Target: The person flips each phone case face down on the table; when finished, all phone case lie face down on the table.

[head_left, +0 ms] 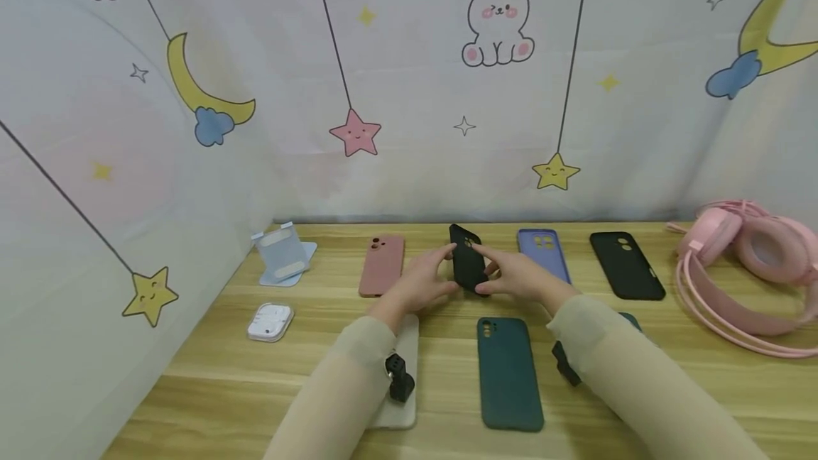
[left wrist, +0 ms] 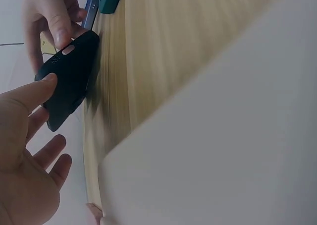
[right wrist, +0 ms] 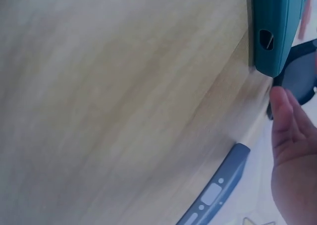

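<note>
A black phone case (head_left: 469,261) is held between both hands at the back middle of the table, tilted up off the wood. My left hand (head_left: 418,282) grips its left side; in the left wrist view the thumb lies on the case (left wrist: 69,79) and two fingers spread away from it. My right hand (head_left: 517,275) holds the opposite side, with the thumb near the bottom in the head view. From the right wrist, that hand (right wrist: 297,155) shows only partly, and a dark green case in front hides some of the black one.
Around the hands lie a pink case (head_left: 382,265), a lavender case (head_left: 543,254), another black case (head_left: 626,265), a dark green case (head_left: 509,375) and a whitish case (head_left: 409,403) under the left forearm. Pink headphones (head_left: 767,247), a blue stand (head_left: 281,258) and boxed earphones (head_left: 270,321) sit outward.
</note>
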The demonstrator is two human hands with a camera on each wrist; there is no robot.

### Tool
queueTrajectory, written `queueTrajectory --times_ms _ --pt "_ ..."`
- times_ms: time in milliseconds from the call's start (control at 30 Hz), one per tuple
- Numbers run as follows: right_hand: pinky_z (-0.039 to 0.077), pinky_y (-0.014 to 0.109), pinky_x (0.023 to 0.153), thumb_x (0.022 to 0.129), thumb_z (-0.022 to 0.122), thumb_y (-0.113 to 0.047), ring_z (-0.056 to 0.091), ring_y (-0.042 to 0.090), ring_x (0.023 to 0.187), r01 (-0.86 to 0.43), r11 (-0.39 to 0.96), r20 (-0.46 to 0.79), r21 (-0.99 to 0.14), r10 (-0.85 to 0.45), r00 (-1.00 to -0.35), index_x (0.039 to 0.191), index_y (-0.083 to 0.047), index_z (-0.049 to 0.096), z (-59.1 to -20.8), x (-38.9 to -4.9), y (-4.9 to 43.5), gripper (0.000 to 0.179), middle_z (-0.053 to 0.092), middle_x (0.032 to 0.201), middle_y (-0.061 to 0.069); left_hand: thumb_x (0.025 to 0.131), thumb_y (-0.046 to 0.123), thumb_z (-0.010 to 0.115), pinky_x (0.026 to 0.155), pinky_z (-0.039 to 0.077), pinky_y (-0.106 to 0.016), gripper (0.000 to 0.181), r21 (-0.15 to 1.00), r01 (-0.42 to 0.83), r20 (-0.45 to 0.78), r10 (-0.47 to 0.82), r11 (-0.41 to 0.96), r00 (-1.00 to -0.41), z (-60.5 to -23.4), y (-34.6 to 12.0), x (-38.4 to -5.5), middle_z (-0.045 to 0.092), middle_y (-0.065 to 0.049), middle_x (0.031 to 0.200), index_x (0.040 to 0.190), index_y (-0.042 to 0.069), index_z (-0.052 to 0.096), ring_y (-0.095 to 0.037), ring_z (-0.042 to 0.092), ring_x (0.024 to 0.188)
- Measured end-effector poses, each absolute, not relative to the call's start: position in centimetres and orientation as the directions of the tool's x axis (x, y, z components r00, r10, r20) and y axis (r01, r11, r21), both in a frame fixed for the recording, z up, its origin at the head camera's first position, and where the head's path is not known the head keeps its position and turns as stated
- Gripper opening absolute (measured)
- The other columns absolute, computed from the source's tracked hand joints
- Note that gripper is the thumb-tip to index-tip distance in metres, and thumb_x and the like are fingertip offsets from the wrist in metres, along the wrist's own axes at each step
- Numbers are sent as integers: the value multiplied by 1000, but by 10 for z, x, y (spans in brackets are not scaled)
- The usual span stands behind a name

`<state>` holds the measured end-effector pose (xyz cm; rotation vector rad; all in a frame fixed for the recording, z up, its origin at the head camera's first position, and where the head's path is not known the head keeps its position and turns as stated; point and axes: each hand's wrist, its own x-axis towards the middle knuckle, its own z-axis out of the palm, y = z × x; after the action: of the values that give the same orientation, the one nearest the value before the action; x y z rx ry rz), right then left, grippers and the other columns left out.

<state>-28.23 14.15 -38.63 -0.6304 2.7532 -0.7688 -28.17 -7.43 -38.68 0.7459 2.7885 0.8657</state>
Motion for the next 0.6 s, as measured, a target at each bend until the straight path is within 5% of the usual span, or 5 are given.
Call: queueTrajectory --times_ms 600 --pt "48 45 82 86 64 -47 61 25 102 -288 663 -74 -692 -461 -884 152 -27 5 -384 -279 141 91 64 111 11 92 20 62 98 37 -44 69 741 346 24 493 575 -870 -382 -70 -278 38 -4 144 150 17 23 -31 40 126"
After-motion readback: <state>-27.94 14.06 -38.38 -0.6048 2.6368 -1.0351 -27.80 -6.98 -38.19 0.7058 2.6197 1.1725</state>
